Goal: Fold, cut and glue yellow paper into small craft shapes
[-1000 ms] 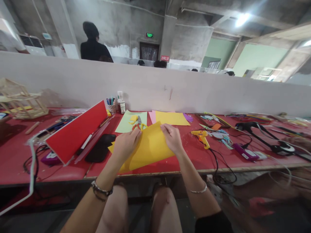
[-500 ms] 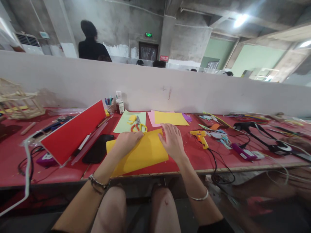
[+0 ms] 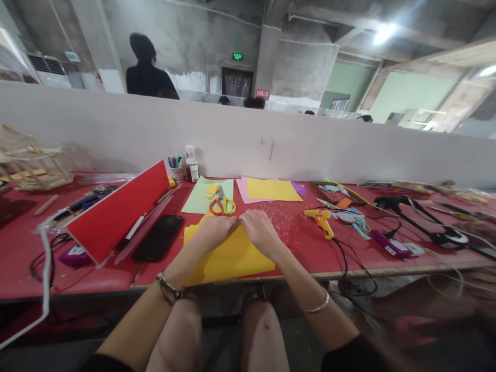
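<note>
A sheet of yellow paper point(image 3: 236, 258), seemingly folded over, lies at the table's front edge. At its far edge my left hand point(image 3: 219, 227) is closed on the paper, fingers curled. My right hand point(image 3: 259, 227) meets it there, also closed on the paper, with the fingertips of both hands nearly touching. Just beyond them, scissors point(image 3: 222, 205) with red and yellow handles rest on a light green sheet point(image 3: 197, 196), beside small yellow paper pieces point(image 3: 211, 190).
To the left lie a black phone point(image 3: 158, 238) and a leaning red board point(image 3: 120, 209). On the right are a yellow glue gun point(image 3: 321, 221), its cable, and a purple box point(image 3: 391, 244). Another yellow sheet point(image 3: 273, 189) lies at the back, before a white partition point(image 3: 310, 150).
My right hand has moved left to meet my left hand, which has shifted slightly right. The yellow paper's raised right part has come down flatter and moved slightly right.
</note>
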### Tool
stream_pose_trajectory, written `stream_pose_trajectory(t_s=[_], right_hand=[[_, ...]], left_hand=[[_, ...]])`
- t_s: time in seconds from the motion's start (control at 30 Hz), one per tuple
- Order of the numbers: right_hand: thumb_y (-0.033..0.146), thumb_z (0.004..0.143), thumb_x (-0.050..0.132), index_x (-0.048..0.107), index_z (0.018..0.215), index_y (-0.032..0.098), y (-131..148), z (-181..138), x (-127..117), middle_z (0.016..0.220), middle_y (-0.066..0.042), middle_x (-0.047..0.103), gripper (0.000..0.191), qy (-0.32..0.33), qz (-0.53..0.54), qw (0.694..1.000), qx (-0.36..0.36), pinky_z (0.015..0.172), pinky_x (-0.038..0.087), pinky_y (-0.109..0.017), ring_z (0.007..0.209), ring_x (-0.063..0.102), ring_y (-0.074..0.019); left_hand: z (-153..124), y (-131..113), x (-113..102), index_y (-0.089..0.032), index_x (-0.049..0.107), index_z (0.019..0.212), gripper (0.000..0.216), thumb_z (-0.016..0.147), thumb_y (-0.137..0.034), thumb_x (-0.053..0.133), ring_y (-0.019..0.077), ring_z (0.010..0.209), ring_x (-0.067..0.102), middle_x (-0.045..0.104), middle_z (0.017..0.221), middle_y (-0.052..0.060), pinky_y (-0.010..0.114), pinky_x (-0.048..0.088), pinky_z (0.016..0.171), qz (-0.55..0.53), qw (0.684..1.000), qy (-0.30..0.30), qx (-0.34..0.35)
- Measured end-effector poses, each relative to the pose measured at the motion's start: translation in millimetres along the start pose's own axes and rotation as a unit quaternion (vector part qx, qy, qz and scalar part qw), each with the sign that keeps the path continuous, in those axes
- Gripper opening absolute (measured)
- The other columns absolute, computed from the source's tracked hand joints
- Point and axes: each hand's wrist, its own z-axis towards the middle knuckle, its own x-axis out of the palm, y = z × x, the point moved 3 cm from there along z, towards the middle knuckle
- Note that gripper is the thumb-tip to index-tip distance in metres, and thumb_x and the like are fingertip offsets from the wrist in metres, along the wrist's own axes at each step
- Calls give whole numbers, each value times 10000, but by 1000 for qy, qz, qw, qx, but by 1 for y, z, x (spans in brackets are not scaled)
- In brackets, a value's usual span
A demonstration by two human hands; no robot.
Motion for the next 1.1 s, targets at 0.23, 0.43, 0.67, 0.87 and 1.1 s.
stream_pose_trajectory(t_s=[0.23,0.43,0.67,0.87,1.1], right_hand=[[134,842,271,510,793,170,-18,-2,17,804,-27,569,246,54,30,995,83,771,239,-293,802,477,-155],[115,843,231,513,842,157,-33,2,47,893,-56,576,285,130,9,981,142,824,210,-333,875,471,-166],[106,827,276,536,856,138,-48,2,81,903,-92,598,264,167,-8,972,165,816,230,-364,896,492,-193],[103,825,282,533,882,134,-59,3,90,937,-98,595,259,185,-17,967,174,804,241,-366,923,491,-199],[128,836,260,528,892,139,-59,2,90,939,-99,595,273,189,-10,965,181,798,243,-370,932,485,-200]], left_hand=[[6,3,20,-151,560,887,360,865,-300,233,239,780,608,642,812,118,306,431,607,-32,998,17,-44],[21,4,42,-146,568,920,353,863,-252,236,236,786,604,636,812,123,294,418,586,-35,997,51,-46],[46,5,70,-168,592,862,328,856,-279,284,207,751,607,640,779,101,263,405,577,-38,997,63,-5],[53,9,82,-149,533,929,276,852,-252,288,206,765,592,634,802,110,290,415,621,-36,998,44,18],[36,14,76,-175,439,1127,329,803,-216,409,218,1092,422,488,1164,113,339,319,897,-29,994,21,105]])
